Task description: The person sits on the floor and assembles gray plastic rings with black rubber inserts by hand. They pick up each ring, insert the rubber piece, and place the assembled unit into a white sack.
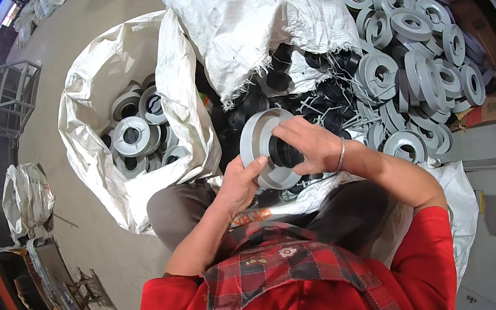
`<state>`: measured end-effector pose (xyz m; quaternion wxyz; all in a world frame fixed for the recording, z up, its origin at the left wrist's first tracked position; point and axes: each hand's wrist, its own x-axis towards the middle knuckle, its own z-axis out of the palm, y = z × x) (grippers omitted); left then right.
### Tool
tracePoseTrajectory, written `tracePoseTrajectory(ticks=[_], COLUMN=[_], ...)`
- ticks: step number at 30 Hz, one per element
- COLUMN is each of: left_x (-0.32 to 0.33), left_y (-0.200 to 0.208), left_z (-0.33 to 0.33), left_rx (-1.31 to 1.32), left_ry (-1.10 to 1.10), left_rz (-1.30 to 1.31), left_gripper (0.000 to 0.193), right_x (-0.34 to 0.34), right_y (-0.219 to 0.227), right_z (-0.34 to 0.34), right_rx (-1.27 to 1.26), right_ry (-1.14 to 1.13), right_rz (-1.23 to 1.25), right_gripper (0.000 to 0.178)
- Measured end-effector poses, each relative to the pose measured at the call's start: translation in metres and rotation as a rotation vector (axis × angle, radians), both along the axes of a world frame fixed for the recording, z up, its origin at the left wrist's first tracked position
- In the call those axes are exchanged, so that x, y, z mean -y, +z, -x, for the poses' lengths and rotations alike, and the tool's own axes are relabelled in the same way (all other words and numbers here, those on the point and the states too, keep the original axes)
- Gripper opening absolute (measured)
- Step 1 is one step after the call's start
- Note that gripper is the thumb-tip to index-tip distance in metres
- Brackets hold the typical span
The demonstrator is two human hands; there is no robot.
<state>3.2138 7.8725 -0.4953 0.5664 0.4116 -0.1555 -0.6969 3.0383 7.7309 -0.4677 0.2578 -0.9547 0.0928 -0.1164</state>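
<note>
Above my lap, my left hand (240, 182) grips the rim of a grey plastic ring (252, 140), its thumb over the near left edge. The ring is tilted, its hollow side toward me. My right hand (312, 146) holds a round black plastic part (285, 151) inside the hollow of the ring, its fingers curled round it. Whether the black part is seated in the ring, I cannot tell. Beneath and beyond my hands lie many loose black parts (250, 105) with thin grey sprues among them.
On the left stands an open white woven sack (186, 100) holding grey rings with black centres (131, 136). Another white sack (266, 13) drapes over the black parts. To the right is a heap of grey rings (410, 24) beside cardboard (494, 104). A metal frame (2, 97) stands far left.
</note>
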Motion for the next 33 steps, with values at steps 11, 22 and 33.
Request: tracePoseTrajectory(ticks=[11, 22, 33], left_x=[-0.005, -0.011, 0.001], left_y=[0.012, 0.035, 0.029], left_z=[0.026, -0.039, -0.017], left_rx=[0.351, 1.327, 0.581], left_ry=[0.076, 0.486, 0.251], left_rz=[0.179, 0.398, 0.096], left_gripper=[0.038, 0.076, 0.054], right_x=[-0.010, 0.003, 0.082], right_y=[0.008, 0.004, -0.097], right_z=[0.016, 0.075, 0.280], right_rx=[-0.603, -0.738, -1.060], right_ry=[-0.616, -0.782, -1.077], right_rz=[-1.260, -0.112, 0.316], right_gripper=[0.083, 0.091, 0.018])
